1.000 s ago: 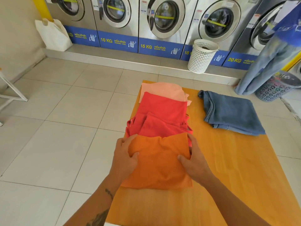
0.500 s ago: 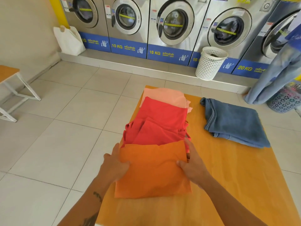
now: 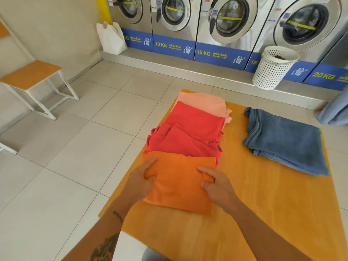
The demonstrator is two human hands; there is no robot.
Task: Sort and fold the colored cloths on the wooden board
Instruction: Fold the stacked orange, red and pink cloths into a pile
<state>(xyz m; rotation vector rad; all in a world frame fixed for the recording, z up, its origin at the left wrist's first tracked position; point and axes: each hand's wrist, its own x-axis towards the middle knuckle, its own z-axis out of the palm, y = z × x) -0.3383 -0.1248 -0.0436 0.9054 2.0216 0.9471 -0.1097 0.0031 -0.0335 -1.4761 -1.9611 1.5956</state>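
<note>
Both forearms come in from the near edge, over the wooden board (image 3: 254, 213) lying on the tiled floor (image 3: 66, 166). Orange cloth (image 3: 180, 181) sits folded on the board's near-left part, closest of the stack. Left hand (image 3: 140, 182) grips the orange cloth's left edge: fingers on top, thumb pinching a fold of fabric. Right hand (image 3: 216, 185) grips its right edge the same way, fingers curled into a bunched ridge. Just beyond the orange cloth, partly tucked under its far edge, lies the red cloth (image 3: 190, 132), loosely folded with creases and straps showing at both sides. Beyond that, the peach cloth (image 3: 203, 103) lies under the red one's far edge, near the board's far-left corner. Right of the stack, apart from it with bare board between, sits a folded blue denim garment (image 3: 284, 140). Past the board's far edge: a white perforated laundry basket (image 3: 273, 69) on the raised step in front of the washing machines (image 3: 226, 21). Far left of the board: white tote bag (image 3: 111, 38) on the same step, and a wooden-topped bench (image 3: 32, 74) with white frame by the wall.
</note>
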